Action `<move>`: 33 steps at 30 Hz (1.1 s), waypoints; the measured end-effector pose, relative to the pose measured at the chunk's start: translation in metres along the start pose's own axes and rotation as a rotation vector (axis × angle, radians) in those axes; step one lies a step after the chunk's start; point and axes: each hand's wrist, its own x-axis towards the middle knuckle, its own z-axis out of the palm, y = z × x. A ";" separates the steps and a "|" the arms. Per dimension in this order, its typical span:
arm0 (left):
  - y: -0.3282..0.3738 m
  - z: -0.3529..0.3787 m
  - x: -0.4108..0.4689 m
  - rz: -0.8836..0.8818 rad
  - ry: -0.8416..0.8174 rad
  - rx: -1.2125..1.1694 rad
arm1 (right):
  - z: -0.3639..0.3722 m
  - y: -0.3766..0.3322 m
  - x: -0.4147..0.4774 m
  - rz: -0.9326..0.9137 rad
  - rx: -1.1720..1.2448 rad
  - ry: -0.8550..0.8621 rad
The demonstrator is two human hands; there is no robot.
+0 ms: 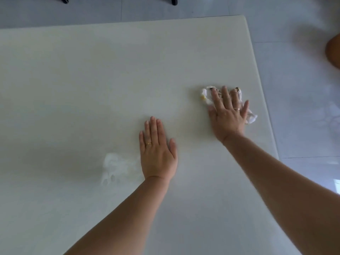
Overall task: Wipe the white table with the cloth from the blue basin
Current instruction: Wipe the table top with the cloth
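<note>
The white table (92,80) fills most of the head view. My right hand (227,116) lies flat with spread, straight fingers on a crumpled white cloth (207,97) with small dark and yellow marks, pressing it onto the table near the right edge. Parts of the cloth stick out beyond the fingertips and beside the little finger. My left hand (158,150) rests flat on the bare tabletop, fingers straight and together, holding nothing. The blue basin is out of view.
A pale glossy smear or reflection (117,166) shows on the tabletop left of my left wrist. The table's right edge (265,107) drops to a light tiled floor. Dark furniture legs (173,0) stand beyond the far edge. A brown object (334,50) sits at the far right.
</note>
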 end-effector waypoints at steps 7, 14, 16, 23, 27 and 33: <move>0.002 -0.004 0.001 -0.015 -0.024 0.039 | 0.020 -0.070 -0.041 -0.433 -0.116 -0.132; 0.003 -0.005 0.001 -0.009 -0.020 0.000 | 0.001 -0.026 0.025 0.009 0.014 -0.017; 0.003 -0.004 0.002 -0.014 -0.028 0.009 | 0.009 -0.059 0.015 0.140 0.022 -0.011; 0.002 -0.006 0.001 -0.011 -0.044 0.020 | 0.006 -0.050 0.011 -0.665 -0.157 -0.165; 0.003 -0.007 0.001 -0.015 -0.053 0.010 | -0.011 -0.012 0.069 -0.286 -0.048 -0.080; 0.004 -0.009 0.003 -0.021 -0.056 -0.016 | 0.012 -0.088 0.035 -0.247 0.011 -0.094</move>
